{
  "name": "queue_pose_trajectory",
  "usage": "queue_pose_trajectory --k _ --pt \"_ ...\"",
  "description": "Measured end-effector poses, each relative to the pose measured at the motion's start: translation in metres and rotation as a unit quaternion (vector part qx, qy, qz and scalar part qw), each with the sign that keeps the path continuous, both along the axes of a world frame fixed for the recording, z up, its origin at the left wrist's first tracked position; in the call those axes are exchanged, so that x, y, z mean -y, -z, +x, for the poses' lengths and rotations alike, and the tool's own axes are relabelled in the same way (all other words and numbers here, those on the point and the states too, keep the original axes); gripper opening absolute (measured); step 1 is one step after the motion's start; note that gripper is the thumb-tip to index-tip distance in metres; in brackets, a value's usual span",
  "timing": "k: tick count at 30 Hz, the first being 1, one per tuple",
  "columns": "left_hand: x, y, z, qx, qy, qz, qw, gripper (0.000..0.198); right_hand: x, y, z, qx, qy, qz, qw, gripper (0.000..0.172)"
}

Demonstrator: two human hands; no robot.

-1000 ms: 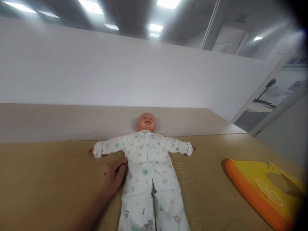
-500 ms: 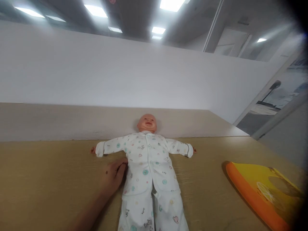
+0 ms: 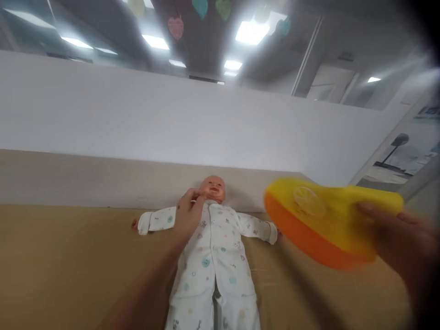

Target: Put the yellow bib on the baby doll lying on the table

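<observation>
A baby doll (image 3: 220, 250) in white printed pyjamas lies on its back on the tan table (image 3: 68, 270), arms spread, head towards the wall. My left hand (image 3: 189, 213) reaches over its chest, fingers curled at the doll's neck and chin, touching it. My right hand (image 3: 405, 247) holds a yellow and orange silicone bib (image 3: 323, 220) up in the air, to the right of the doll's head. The hand's fingers are closed on the bib's yellow end; the hand is blurred at the frame's edge.
A low beige ledge (image 3: 85, 178) and a white partition wall (image 3: 154, 119) run behind the doll's head. Paper hearts (image 3: 176, 26) hang from the ceiling. An opening to another room (image 3: 402, 156) shows at the right.
My left hand left the doll's side and moved up to its neck. My right hand came in and lifted the bib off the table into the air. The camera tilted up.
</observation>
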State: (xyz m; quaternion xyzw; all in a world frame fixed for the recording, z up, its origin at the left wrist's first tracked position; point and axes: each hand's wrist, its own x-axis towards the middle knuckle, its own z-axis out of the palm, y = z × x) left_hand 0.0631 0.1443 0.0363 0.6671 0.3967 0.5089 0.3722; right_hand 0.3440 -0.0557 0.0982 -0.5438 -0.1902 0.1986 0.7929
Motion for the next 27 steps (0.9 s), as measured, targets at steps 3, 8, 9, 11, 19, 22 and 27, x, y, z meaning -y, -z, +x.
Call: queue_pose_trajectory --k 3,8,9,11,19,22,27 --pt "-0.009 -0.022 0.008 0.078 0.084 -0.133 0.984 0.041 -0.030 -0.006 -0.013 0.038 -0.126 0.007 0.991 0.038" --pt "-0.015 -0.039 -0.027 0.165 0.347 -0.294 0.875 0.051 -0.088 -0.004 -0.066 0.017 -0.342 0.044 0.938 0.038" --pt "-0.017 -0.039 -0.035 0.188 0.364 -0.304 0.860 0.043 -0.097 -0.003 -0.074 0.014 -0.373 0.048 0.926 0.039" --pt "-0.020 -0.037 -0.047 0.218 0.359 -0.318 0.850 0.029 -0.113 0.001 -0.086 0.010 -0.411 0.056 0.910 0.039" --pt "-0.031 -0.028 -0.053 0.213 0.337 -0.301 0.866 0.036 -0.153 0.030 -0.094 0.024 -0.396 0.046 0.917 0.028" --pt "-0.033 -0.023 -0.054 0.258 0.368 -0.293 0.844 0.044 -0.153 0.036 -0.091 0.021 -0.394 0.040 0.918 0.027" --pt "-0.032 -0.026 -0.056 0.310 0.358 -0.301 0.828 0.042 -0.145 0.032 -0.090 -0.004 -0.448 0.089 0.889 0.031"
